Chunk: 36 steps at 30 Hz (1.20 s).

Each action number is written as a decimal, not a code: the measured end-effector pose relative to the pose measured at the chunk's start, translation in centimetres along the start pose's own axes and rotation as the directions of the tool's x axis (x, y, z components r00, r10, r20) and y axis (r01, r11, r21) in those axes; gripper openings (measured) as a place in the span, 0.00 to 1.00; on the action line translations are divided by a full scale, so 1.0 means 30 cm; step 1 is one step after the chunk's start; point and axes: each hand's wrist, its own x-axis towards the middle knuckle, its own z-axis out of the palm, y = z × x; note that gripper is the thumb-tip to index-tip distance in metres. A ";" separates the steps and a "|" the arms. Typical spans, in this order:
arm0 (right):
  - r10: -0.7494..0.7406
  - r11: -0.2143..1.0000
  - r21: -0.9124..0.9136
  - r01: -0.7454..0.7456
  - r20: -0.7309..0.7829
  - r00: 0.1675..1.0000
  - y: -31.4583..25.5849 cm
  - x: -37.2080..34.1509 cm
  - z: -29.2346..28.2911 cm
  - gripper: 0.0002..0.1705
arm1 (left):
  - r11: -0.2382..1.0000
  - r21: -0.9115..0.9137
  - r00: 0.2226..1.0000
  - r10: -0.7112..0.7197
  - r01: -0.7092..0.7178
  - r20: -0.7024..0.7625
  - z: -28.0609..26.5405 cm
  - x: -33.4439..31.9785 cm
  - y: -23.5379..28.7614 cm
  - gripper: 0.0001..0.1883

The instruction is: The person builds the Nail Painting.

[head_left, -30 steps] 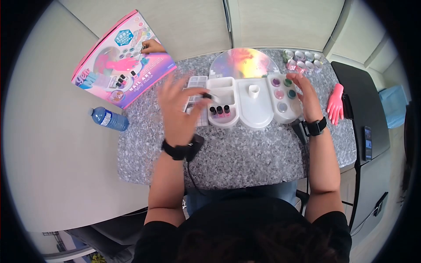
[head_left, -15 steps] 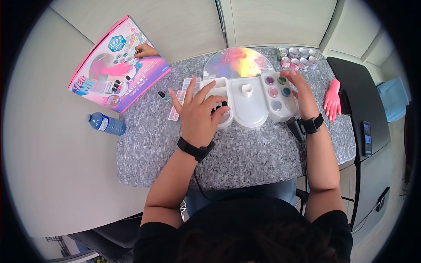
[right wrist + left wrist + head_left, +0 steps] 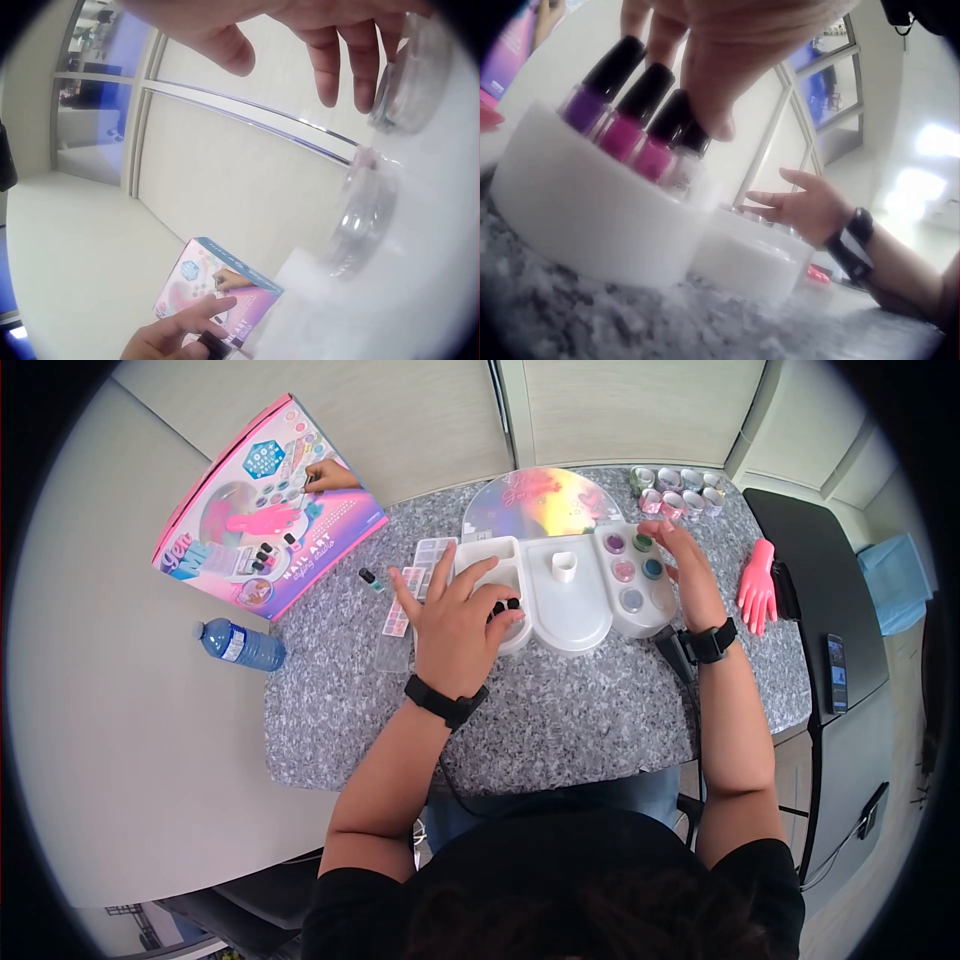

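Note:
My left hand is over the front of the white tray's left section, thumb and index pinching the black cap of a clear nail polish bottle. That bottle stands at the end of a row, beside purple, magenta and pink polish bottles in the tray's front compartment. The other left fingers are spread. My right hand is at the right section, its fingers loosely bent beside round glitter pots and holding nothing.
A teal polish bottle and a sticker sheet lie left of the tray. A holographic board is behind it. A water bottle and kit box are left; several small pots and a pink model hand are right.
My left hand has come down and slightly right with the polish bottle, from above the tray to the end of the bottle row. The right hand has stayed by the glitter pots.

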 end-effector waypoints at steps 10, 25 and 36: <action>-0.035 0.998 0.059 0.035 0.010 0.999 -0.012 -0.008 0.012 0.26 | 0.997 0.016 0.985 -0.073 0.077 -0.155 -0.064 0.032 -0.120 0.25; -0.045 0.999 0.028 0.045 0.017 0.999 0.012 0.007 0.012 0.25 | 0.920 -0.128 0.907 -0.389 0.371 -0.164 -0.163 0.019 -0.344 0.11; -0.010 0.999 -0.050 0.012 0.037 0.999 0.043 0.028 -0.015 0.29 | 0.979 0.043 0.980 0.200 -0.199 -0.010 -0.210 -0.020 -0.045 0.14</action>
